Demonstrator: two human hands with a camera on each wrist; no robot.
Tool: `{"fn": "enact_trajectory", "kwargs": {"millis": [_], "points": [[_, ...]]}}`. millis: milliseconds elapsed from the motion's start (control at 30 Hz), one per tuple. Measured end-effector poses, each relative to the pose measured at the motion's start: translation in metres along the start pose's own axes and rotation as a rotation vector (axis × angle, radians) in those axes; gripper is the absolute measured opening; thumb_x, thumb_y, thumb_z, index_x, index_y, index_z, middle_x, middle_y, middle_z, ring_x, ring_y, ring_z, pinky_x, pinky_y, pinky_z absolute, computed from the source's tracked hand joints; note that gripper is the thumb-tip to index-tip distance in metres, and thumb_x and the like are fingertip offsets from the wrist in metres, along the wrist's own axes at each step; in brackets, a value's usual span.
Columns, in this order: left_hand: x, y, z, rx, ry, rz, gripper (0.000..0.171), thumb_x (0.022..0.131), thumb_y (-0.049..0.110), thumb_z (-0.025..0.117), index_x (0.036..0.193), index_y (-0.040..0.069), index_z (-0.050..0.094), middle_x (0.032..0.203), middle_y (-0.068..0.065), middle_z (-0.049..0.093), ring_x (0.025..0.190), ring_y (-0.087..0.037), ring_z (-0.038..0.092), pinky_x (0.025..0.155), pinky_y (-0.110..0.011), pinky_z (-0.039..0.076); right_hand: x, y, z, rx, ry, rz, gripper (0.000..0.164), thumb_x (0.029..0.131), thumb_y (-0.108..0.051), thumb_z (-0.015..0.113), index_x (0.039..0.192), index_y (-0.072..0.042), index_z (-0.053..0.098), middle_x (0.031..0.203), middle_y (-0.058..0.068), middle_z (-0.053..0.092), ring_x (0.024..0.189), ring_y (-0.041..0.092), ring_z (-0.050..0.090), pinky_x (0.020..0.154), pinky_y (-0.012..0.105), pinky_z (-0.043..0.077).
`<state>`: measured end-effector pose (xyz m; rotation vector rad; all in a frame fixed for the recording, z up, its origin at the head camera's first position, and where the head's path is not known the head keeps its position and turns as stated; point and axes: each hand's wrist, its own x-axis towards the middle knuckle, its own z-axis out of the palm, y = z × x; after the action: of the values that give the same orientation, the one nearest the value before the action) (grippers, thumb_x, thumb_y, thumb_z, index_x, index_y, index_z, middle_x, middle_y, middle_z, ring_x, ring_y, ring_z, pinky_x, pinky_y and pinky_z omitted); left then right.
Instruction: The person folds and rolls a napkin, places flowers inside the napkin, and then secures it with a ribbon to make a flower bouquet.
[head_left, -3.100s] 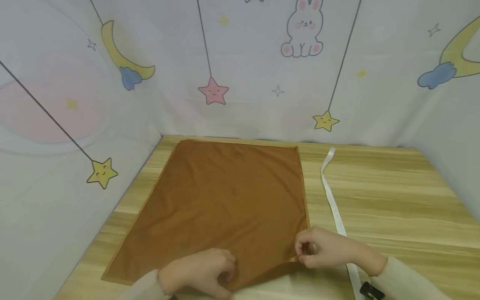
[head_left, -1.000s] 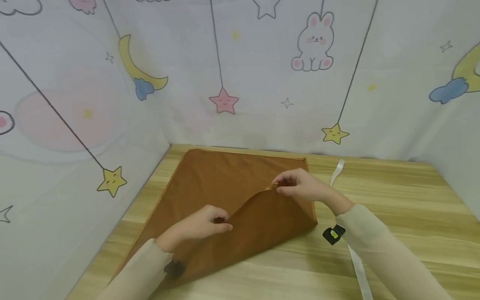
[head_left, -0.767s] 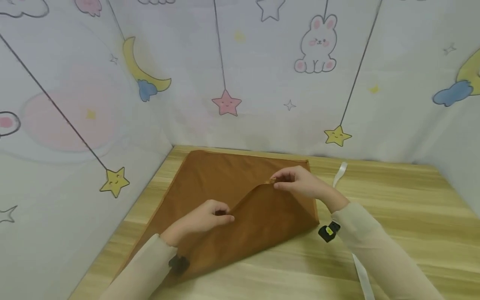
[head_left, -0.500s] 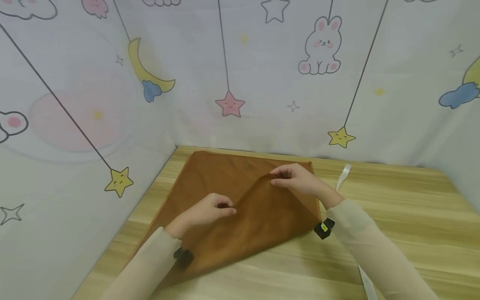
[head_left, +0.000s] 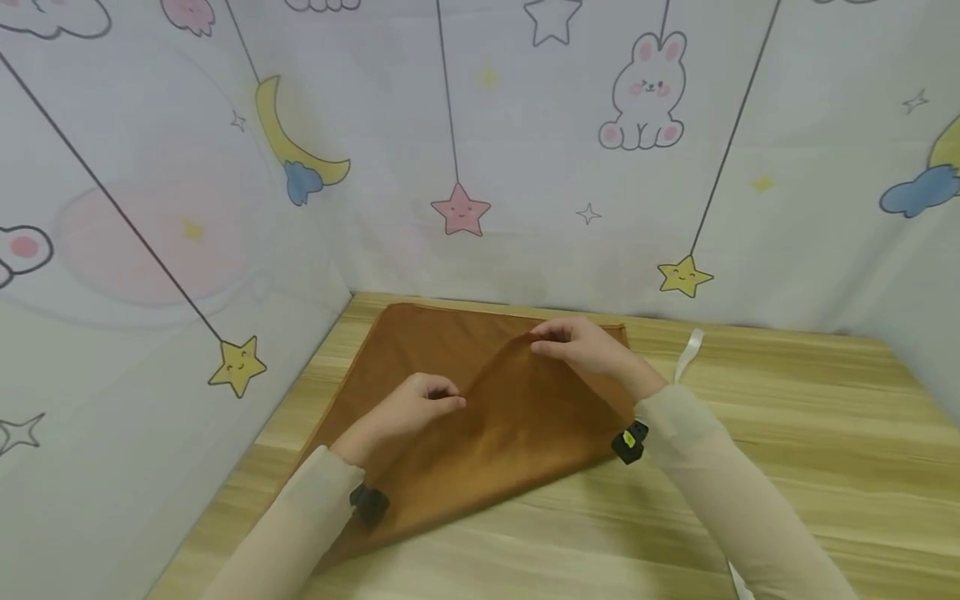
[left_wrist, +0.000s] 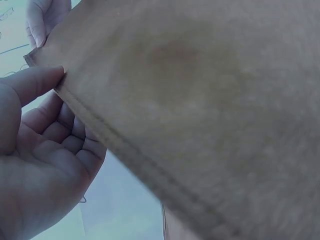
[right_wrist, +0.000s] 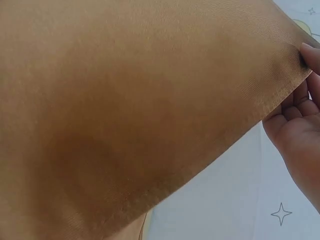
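A brown cloth [head_left: 517, 425] with a stitched hem lies over the table, its near right corner lifted and drawn toward the back. My right hand [head_left: 588, 346] pinches that raised corner between thumb and fingers. Further left along the same edge, my left hand [head_left: 408, 412] pinches the hem; in the left wrist view its thumb [left_wrist: 42, 82] presses on the cloth with the fingers behind. The right wrist view is mostly filled by the taut cloth [right_wrist: 150, 100], with the right hand [right_wrist: 300, 120] at its edge. Part of the far cloth is hidden behind the raised fold.
A white ribbon [head_left: 687, 354] lies right of the cloth, partly covered by the right forearm. The wood-grain table [head_left: 825, 433] is bounded by printed white fabric walls [head_left: 540, 150]. Small black cameras [head_left: 630, 442] sit on both wrists.
Both hands first worked at the near edge, then lifted the near right corner up and away toward the back left. Recently they have moved slightly farther back; the head view has tilted up.
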<state>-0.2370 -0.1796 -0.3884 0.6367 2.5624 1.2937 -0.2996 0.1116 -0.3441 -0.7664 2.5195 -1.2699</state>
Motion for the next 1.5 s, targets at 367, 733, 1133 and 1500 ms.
{"fn": "enact_trajectory", "kwargs": {"millis": [367,733,1133,1500], "points": [[0.000,-0.010,-0.012,-0.012,0.049,-0.025,0.013,0.094,0.017,0.062,0.089,0.007,0.070,0.081,0.003,0.061,0.077,-0.014,0.050,0.070,-0.031,0.044,0.018,0.000,0.010,0.004,-0.004,0.021,0.033,0.095,-0.022,0.061,0.119,-0.001,0.063,0.113,0.011,0.066,0.107,0.024,0.058,0.094,0.041,0.046],[0.006,-0.018,-0.022,-0.005,0.060,-0.043,0.015,0.094,0.017,0.061,0.090,0.006,0.069,0.085,0.001,0.063,0.079,-0.014,0.051,0.072,-0.031,0.044,0.042,-0.006,0.015,0.001,0.040,0.053,0.030,0.097,-0.023,0.059,0.119,-0.004,0.064,0.121,0.012,0.061,0.113,0.026,0.054,0.097,0.043,0.044],[0.007,-0.035,-0.032,0.011,0.108,-0.084,0.017,0.094,0.020,0.061,0.090,0.006,0.069,0.084,0.000,0.062,0.079,-0.015,0.050,0.071,-0.030,0.044,0.069,-0.008,0.027,-0.023,0.073,0.060,0.034,0.097,-0.024,0.059,0.123,-0.004,0.063,0.124,0.012,0.061,0.115,0.026,0.055,0.096,0.041,0.045],[0.004,-0.035,-0.043,0.046,0.153,-0.093,0.019,0.095,0.018,0.060,0.092,0.001,0.068,0.080,-0.002,0.058,0.073,-0.016,0.047,0.064,-0.031,0.041,0.093,-0.016,0.037,-0.098,0.104,0.032,0.032,0.096,-0.026,0.059,0.121,-0.006,0.065,0.123,0.009,0.063,0.114,0.024,0.056,0.097,0.039,0.046]]}}
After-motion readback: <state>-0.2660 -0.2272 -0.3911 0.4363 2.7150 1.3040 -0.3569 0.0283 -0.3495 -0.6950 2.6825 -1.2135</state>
